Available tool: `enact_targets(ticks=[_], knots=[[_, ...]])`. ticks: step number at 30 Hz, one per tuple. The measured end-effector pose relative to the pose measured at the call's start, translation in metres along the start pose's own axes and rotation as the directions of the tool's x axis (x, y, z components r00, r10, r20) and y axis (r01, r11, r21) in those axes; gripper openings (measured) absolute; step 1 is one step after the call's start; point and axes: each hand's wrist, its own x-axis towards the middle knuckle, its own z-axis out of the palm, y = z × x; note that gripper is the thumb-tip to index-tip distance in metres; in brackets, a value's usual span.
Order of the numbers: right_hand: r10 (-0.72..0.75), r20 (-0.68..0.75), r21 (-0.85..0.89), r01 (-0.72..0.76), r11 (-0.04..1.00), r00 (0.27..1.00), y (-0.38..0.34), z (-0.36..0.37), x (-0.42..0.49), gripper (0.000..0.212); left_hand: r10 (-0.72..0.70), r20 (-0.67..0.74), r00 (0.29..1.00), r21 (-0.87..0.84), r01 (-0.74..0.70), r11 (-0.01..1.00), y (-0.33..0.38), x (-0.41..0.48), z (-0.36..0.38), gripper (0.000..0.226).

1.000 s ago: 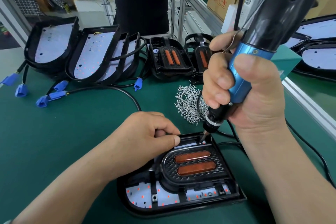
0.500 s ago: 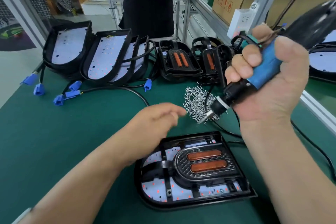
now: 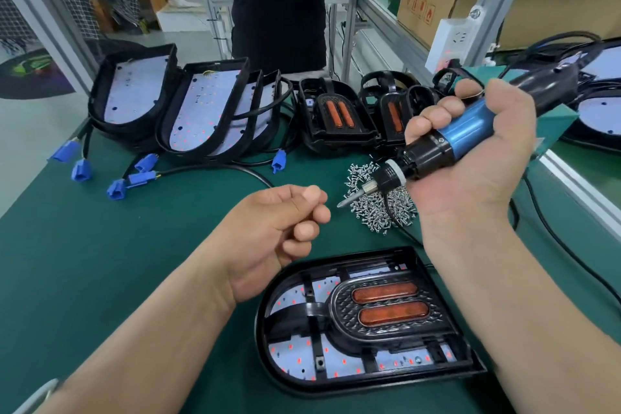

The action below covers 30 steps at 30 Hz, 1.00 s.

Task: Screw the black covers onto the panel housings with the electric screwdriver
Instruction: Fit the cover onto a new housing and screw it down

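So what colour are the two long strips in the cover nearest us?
Amber-orange strips, set in the black cover; the head view shows them best.

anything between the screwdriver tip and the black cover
Nothing visible. The screwdriver hangs over the screw pile, with open air down to the black cover; the left hand is off to the side.

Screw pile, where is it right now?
Head view: the screw pile lies on the green mat right of centre, just beyond the panel housing, by the bit of the electric screwdriver in the right hand.
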Motion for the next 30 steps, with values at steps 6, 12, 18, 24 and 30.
enact_targets(ticks=[6, 12, 18, 24, 30], knots=[[-0.003, -0.04, 0.005, 0.003, 1.0, 0.999, 0.004, 0.0035, 0.0033, 0.014, 0.007, 0.043, 0.999, -0.014, -0.006, 1.0, -0.0006, -0.0013, -0.0009, 0.014], [-0.022, -0.051, -0.016, 0.021, 1.0, 0.998, 0.0033, 0.0023, 0.0047, 0.013, -0.003, 0.082, 0.997, -0.034, 0.006, 0.999, -0.0006, -0.0017, -0.0014, 0.013], [-0.028, -0.058, -0.041, 0.026, 0.999, 0.998, 0.0021, 0.0015, 0.0054, 0.013, 0.007, 0.084, 0.996, 0.007, -0.008, 1.0, -0.0013, -0.0023, -0.0015, 0.023], [-0.028, -0.023, -0.058, 0.026, 0.998, 0.999, 0.0042, 0.0003, 0.002, 0.008, 0.029, 0.066, 0.997, 0.047, -0.032, 0.998, -0.0015, -0.0017, -0.0015, 0.018], [-0.035, -0.022, -0.077, 0.034, 0.996, 0.999, 0.0036, -0.0011, 0.0024, 0.009, 0.052, 0.062, 0.997, 0.086, -0.057, 0.995, -0.0021, -0.0023, -0.0015, 0.016]])
